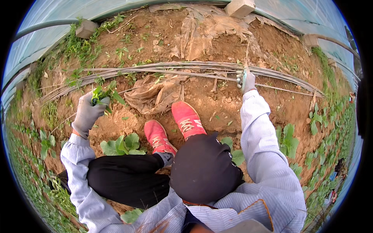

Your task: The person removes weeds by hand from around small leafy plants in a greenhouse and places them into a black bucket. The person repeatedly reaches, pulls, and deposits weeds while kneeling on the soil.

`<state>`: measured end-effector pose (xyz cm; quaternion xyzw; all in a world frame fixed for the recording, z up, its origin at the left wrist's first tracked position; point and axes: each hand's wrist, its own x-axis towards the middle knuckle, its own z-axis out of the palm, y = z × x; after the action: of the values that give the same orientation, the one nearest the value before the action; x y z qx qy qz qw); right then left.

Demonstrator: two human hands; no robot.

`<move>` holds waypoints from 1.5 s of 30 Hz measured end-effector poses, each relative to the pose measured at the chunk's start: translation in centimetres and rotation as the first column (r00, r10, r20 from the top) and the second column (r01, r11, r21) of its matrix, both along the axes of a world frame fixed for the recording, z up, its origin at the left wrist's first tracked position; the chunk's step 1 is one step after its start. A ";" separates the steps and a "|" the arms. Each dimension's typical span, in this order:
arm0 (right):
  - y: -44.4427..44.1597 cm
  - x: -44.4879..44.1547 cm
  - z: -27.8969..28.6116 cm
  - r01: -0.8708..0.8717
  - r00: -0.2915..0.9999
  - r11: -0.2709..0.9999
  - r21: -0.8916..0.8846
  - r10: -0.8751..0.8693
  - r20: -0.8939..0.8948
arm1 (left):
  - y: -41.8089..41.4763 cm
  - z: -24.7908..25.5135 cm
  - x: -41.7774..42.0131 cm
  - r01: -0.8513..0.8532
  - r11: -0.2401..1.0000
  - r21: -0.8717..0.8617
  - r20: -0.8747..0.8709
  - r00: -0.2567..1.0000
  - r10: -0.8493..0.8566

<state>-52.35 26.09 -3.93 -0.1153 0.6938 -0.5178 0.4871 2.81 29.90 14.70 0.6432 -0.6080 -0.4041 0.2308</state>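
Observation:
In a pale work glove, my left hand (90,112) is closed around a bunch of green leafy stems (106,94), held above the soil at the left. My right hand (247,81), gloved too, reaches forward to a bundle of long thin rods (180,67) lying across the ground. Its fingers curl at the front edge of the bundle; whether they grip a rod or something else cannot be told. A thin dry strand (248,52) runs up from that hand. Crumpled brown plastic film (156,96) lies between the rods and my red shoes.
Leafy crop plants (122,145) grow close to my feet and along both sides. Concrete blocks (240,8) stand by the plastic greenhouse wall (279,8). More torn film (201,29) covers soil beyond the rods. Low weeds (81,46) grow at the upper left.

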 end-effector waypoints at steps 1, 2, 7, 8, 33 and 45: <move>1.0 -0.4 0.4 -0.046 0.999 0.999 0.018 0.046 0.021 | -0.1 0.0 0.1 0.012 1.000 -0.003 0.024 1.000 -0.012; 2.3 -0.2 0.3 -0.060 0.997 0.998 0.034 0.062 -0.037 | -0.1 0.0 0.2 0.025 1.000 -0.006 0.049 0.998 -0.025; 6.5 1.2 0.9 0.099 0.981 0.995 0.021 -0.094 -0.169 | 0.6 0.0 1.2 -0.096 0.992 -0.087 -0.028 0.995 0.094; 7.1 1.9 0.7 0.097 0.977 0.995 -0.012 -0.097 -0.190 | 1.2 0.3 2.5 -0.101 0.989 -0.108 -0.066 0.993 0.094; 19.6 2.9 1.3 -0.486 0.722 0.849 0.207 0.524 -0.452 | 39.9 6.5 24.8 -0.703 0.348 -0.621 0.000 0.444 0.896; 22.1 -0.2 3.0 -0.444 0.724 0.860 0.253 0.510 -0.464 | 45.7 2.5 32.5 -0.745 0.357 -0.563 0.717 -0.226 0.659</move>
<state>-52.51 48.19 -0.92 -0.3940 0.7755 -0.2804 0.4059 35.36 75.61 17.21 0.9711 -0.1226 0.2039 0.0168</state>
